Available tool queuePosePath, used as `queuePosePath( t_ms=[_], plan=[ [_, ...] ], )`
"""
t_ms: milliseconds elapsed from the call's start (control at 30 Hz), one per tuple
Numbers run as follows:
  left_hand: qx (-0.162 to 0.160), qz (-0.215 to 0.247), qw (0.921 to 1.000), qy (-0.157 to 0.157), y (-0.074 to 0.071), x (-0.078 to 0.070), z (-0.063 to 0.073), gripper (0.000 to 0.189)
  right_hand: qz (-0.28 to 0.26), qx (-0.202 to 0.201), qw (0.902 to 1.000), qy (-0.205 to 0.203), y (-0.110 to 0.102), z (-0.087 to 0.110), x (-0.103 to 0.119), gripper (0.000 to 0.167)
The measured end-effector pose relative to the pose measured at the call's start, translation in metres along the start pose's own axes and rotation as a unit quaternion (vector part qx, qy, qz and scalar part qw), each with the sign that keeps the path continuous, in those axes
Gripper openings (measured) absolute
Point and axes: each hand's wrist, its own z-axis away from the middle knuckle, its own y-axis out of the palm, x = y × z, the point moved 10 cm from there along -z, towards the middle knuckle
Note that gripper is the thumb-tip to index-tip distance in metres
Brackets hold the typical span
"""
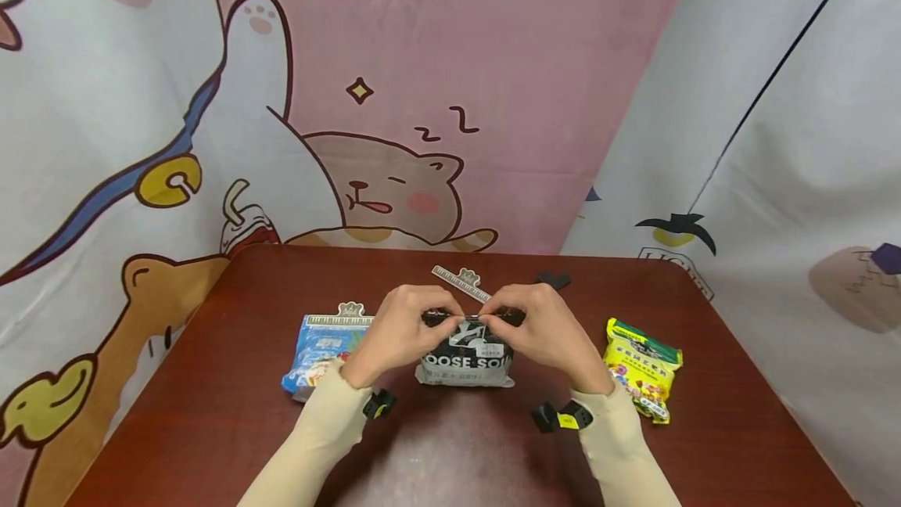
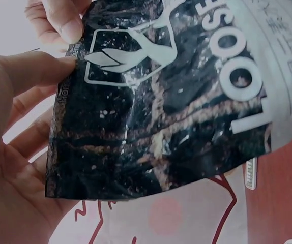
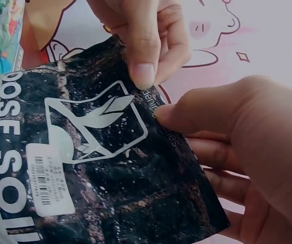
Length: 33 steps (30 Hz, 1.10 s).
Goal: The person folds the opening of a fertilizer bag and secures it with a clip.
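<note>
A black and white bag of loose soil [image 1: 464, 366] stands on the table in front of me, its lettering facing me. My left hand [image 1: 407, 327] pinches the bag's top edge between thumb and fingers. Close beside it, my right hand [image 1: 540, 327] pinches the same edge, thumb on the printed face and fingers behind. In the left wrist view, the dark plastic [image 2: 120, 109] spreads flat and creased away from the fingers. The right wrist view shows a white barcode sticker [image 3: 50, 179] on the bag's front.
Left of the bag lies a blue packet [image 1: 317, 354] with a ruler-marked clip [image 1: 341, 321] along its top. A similar clip [image 1: 459, 282] rests behind the hands, near a small dark object [image 1: 554, 281]. A yellow packet [image 1: 642, 372] lies at the right. Printed cloth [image 1: 528, 100] hangs behind the table.
</note>
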Motion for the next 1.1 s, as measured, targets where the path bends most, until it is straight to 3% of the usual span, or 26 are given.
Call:
queuePosePath(
  t_ms=[267, 567, 733, 933, 1100],
  plan=[
    [-0.009, 0.007, 0.9999, -0.01, -0.001, 0.002, -0.001, 0.008, 0.005, -0.016, 0.9999, 0.0, -0.003, 0.0, 0.001, 0.009],
    [0.042, 0.07, 0.9961, -0.034, -0.001, 0.014, 0.002, 0.006, -0.043, 0.021, 0.9985, 0.028, 0.001, 0.0, -0.007, 0.009],
    [0.046, 0.065, 0.9964, -0.03, -0.003, 0.015, 0.002, 0.007, -0.051, 0.024, 0.9976, 0.041, 0.0, 0.002, -0.012, 0.012],
    [0.024, 0.041, 0.9986, -0.022, -0.004, 0.014, 0.001, 0.008, -0.043, 0.012, 0.9985, 0.03, -0.001, 0.002, -0.012, 0.009],
    [0.024, 0.041, 0.9974, -0.055, -0.003, 0.019, 0.003, 0.011, -0.042, 0.013, 0.9984, 0.037, 0.0, 0.001, -0.012, 0.01]
  ],
)
